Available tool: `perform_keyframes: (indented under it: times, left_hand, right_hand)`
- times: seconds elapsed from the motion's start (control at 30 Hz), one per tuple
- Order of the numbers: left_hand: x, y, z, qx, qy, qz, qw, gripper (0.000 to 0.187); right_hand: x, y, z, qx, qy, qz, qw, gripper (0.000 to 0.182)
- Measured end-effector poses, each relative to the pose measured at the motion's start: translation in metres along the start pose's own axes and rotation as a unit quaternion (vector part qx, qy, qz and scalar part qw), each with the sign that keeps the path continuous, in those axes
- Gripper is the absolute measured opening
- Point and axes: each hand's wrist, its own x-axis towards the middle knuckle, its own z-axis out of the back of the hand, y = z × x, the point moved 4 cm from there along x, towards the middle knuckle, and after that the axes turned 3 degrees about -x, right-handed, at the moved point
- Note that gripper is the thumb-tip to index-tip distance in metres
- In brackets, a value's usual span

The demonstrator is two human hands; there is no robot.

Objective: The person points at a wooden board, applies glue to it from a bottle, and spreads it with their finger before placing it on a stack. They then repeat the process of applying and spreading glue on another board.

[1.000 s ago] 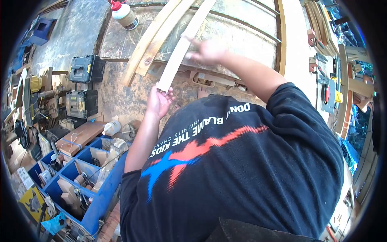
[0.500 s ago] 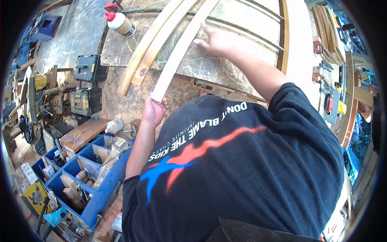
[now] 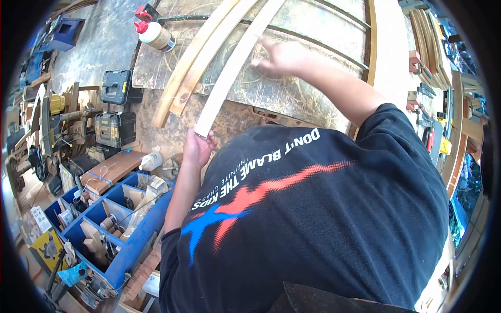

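A pale wooden strip [image 3: 229,78] runs from the top of the view down past the worktable's near edge. Its lower end rests in my left hand [image 3: 199,148], with the fingers curled around it. Over the table, my right hand [image 3: 286,58] is beside the strip's right edge, slightly blurred, thumb and fingers apart and nothing between them. Two more wooden strips [image 3: 195,62] lie side by side just left of the pale one, their near ends jutting beyond the table.
A glue bottle with a red cap [image 3: 157,37] is on the worktable [image 3: 148,73]. Dark bars and a long wooden rail [image 3: 371,47] cross its right side. At lower left are a blue divided tool box [image 3: 128,250], a white bottle [image 3: 151,161] and black cases [image 3: 116,129].
My right hand has shifted slightly down and right, its fingers drawn in a little. My left hand still holds the strip's end. The whole view has moved slightly.
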Motion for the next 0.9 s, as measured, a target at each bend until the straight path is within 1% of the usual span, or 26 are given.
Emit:
perform_keyframes:
  times: [0.07,0.13,0.23,0.33,0.37,0.4,0.47,0.5,0.6,0.7,0.77,0.83,0.87,0.9]
  left_hand:
    - [-0.001,0.000,-0.003,0.000,0.000,0.000,1.000,0.042]
    - [-0.003,-0.001,-0.004,0.001,-0.010,0.007,1.000,0.042]
    - [-0.004,0.000,-0.003,0.006,-0.005,0.002,1.000,0.041]
    - [-0.004,-0.001,-0.004,0.004,-0.016,0.011,1.000,0.041]
    - [-0.003,-0.002,-0.005,0.004,-0.015,0.011,1.000,0.041]
    - [-0.004,-0.002,-0.005,0.003,-0.014,0.010,1.000,0.041]
    - [-0.004,-0.003,-0.007,0.002,-0.017,0.007,1.000,0.041]
    - [-0.005,-0.002,-0.007,0.003,-0.021,0.006,1.000,0.041]
    - [-0.004,-0.001,-0.005,0.004,-0.020,0.005,1.000,0.041]
    - [-0.004,0.003,-0.002,-0.001,-0.020,0.006,1.000,0.041]
    - [-0.001,0.000,-0.003,0.001,-0.020,0.004,1.000,0.040]
    - [-0.003,0.002,-0.004,0.002,-0.023,0.002,1.000,0.040]
    - [-0.003,0.002,-0.004,0.000,-0.025,0.002,1.000,0.040]
    - [-0.004,0.003,-0.004,-0.002,-0.029,0.003,1.000,0.040]
  right_hand:
    - [-0.022,0.033,0.004,-0.045,0.044,0.100,0.993,0.091]
    - [-0.033,0.057,0.004,-0.090,0.089,0.200,0.971,0.093]
    - [0.010,0.041,0.000,0.001,0.005,0.125,0.992,0.091]
    - [0.047,0.016,-0.002,0.091,-0.083,0.043,0.991,0.090]
    - [0.033,0.025,0.004,0.063,-0.054,0.081,0.993,0.089]
    - [0.014,0.038,0.006,0.008,-0.049,0.144,0.988,0.090]
    - [-0.027,0.060,0.008,-0.104,-0.038,0.266,0.958,0.091]
    - [-0.037,0.064,0.019,-0.143,0.051,0.252,0.956,0.093]
    - [-0.002,0.023,0.024,-0.069,-0.003,0.125,0.990,0.093]
    - [0.031,-0.018,0.019,0.009,-0.054,-0.002,0.998,0.092]
    - [0.014,0.015,0.002,0.005,0.001,0.106,0.994,0.093]
    - [-0.011,0.056,-0.010,0.003,0.056,0.205,0.977,0.093]
    - [-0.022,0.075,-0.012,-0.009,0.080,0.244,0.967,0.093]
    - [-0.026,0.084,-0.017,-0.011,0.085,0.255,0.963,0.093]
